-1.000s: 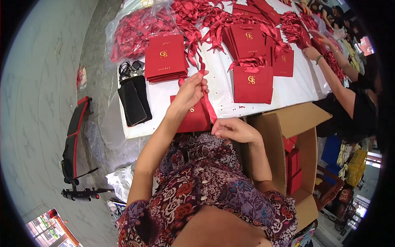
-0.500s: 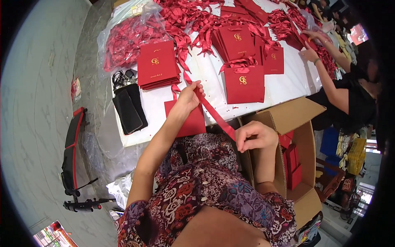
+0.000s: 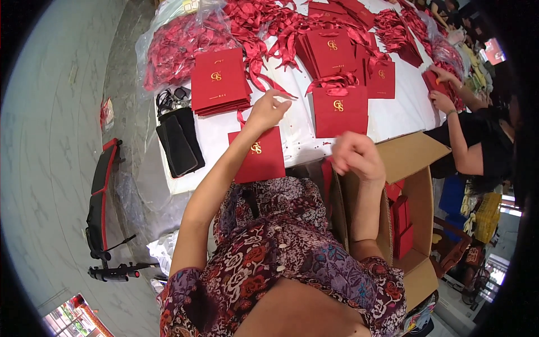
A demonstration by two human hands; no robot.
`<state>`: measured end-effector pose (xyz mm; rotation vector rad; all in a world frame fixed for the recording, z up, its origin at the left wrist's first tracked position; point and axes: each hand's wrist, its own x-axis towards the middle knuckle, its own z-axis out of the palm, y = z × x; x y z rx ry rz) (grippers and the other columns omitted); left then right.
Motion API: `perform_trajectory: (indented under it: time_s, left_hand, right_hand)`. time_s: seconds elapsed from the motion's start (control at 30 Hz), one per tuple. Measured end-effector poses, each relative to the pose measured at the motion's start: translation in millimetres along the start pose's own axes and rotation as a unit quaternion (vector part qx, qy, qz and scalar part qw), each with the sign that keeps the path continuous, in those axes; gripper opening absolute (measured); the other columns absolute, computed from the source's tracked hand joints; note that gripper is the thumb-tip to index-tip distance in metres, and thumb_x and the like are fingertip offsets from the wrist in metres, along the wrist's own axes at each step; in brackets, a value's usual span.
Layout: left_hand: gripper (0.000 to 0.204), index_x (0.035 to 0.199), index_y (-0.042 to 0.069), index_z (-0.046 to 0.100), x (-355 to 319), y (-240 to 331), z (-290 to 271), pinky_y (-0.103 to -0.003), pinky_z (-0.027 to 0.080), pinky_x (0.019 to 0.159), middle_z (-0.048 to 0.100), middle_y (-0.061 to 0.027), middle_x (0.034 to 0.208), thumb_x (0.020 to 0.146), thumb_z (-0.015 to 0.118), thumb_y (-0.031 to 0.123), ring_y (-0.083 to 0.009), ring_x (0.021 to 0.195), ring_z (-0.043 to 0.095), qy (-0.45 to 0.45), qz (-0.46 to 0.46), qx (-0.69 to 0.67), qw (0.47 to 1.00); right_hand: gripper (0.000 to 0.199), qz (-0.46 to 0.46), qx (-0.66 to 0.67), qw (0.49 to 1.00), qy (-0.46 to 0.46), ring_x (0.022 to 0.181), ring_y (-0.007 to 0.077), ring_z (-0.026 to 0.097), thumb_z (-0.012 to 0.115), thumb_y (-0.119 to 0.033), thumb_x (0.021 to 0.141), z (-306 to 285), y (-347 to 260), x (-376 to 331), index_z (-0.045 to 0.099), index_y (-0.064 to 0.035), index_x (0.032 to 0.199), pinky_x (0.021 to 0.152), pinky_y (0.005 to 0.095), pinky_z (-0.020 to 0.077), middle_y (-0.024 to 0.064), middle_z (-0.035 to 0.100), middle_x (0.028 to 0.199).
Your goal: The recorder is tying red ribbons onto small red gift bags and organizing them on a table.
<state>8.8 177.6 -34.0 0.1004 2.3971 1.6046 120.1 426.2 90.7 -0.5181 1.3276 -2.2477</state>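
My left hand [image 3: 268, 113] hovers over the white table with thumb and fingers apart, beside the loose end of a red satin ribbon [image 3: 274, 89] from the pile. It holds nothing that I can see. Blurred by motion, my right hand [image 3: 358, 156] is closed near the carton, and a strip of red ribbon [image 3: 327, 178] hangs just below it. Under my left wrist, a flat red paper bag [image 3: 264, 160] with a gold emblem lies at the table edge, a ribbon handle at its top. A stack of red bags [image 3: 220, 84] lies just beyond.
More red bags [image 3: 341, 115] with ribbon handles stand at centre right. Ribbon heaps [image 3: 191, 48] cover the far side. A black pouch [image 3: 178, 143] lies at left. An open carton [image 3: 412, 151] with red bags stands at my right; beyond it a co-worker's hands [image 3: 443, 92] handle a red bag.
My left hand has let go of the ribbon that was stretched between both hands and moved slightly up and right. My right hand has risen; the co-worker's hands have moved lower.
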Motion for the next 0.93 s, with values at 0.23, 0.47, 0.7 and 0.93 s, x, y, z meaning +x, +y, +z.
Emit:
perform_trajectory:
  time_s: [0.23,0.47,0.7,0.93]
  left_hand:
    - [0.033,0.104,0.006,0.061,-88.9,-6.5,-11.7,-0.041,0.048,0.076,0.061,-0.0130,0.098,0.076,0.077,0.017,-0.0298,0.086,0.060,0.137,0.117,0.276,0.944]
    - [0.048,0.110,0.011,0.064,-98.8,-33.2,-12.2,-0.042,0.038,0.083,0.059,-0.0082,0.102,0.067,0.083,0.022,-0.0299,0.095,0.054,0.154,0.157,0.351,0.910]
    - [0.029,0.099,0.012,0.065,-89.6,-36.9,-7.6,-0.040,0.036,0.083,0.065,-0.0072,0.086,0.073,0.077,0.013,-0.0281,0.085,0.059,0.105,0.154,0.258,0.948]
    - [0.029,0.102,0.012,0.063,-101.1,-27.3,5.8,-0.041,0.037,0.083,0.067,-0.0104,0.083,0.075,0.073,0.008,-0.0282,0.086,0.062,0.149,0.195,0.313,0.917]
  right_hand:
    - [0.018,0.088,-0.246,0.959,0.110,0.081,0.0131,0.061,0.061,-0.008,0.094,-9.5,97.8,49.9,0.066,0.0010,0.109,0.074,0.0260,0.0486,0.0039,0.063,0.082]
    - [0.012,0.019,-0.443,0.881,0.165,0.071,0.0134,0.063,0.064,-0.006,0.092,-7.8,156.9,76.7,0.064,0.0004,0.102,0.067,0.0279,0.0511,0.0069,0.067,0.082]
    - [0.014,0.036,-0.460,0.863,0.205,0.069,0.0275,0.066,0.070,-0.007,0.083,-2.4,159.7,82.3,0.058,-0.0015,0.087,0.064,0.0371,0.0513,0.0139,0.065,0.077]
    - [0.015,0.068,-0.484,0.842,0.229,0.068,0.0280,0.067,0.071,-0.008,0.079,8.3,149.7,83.8,0.059,-0.0030,0.084,0.063,0.0398,0.0513,0.0143,0.065,0.073]
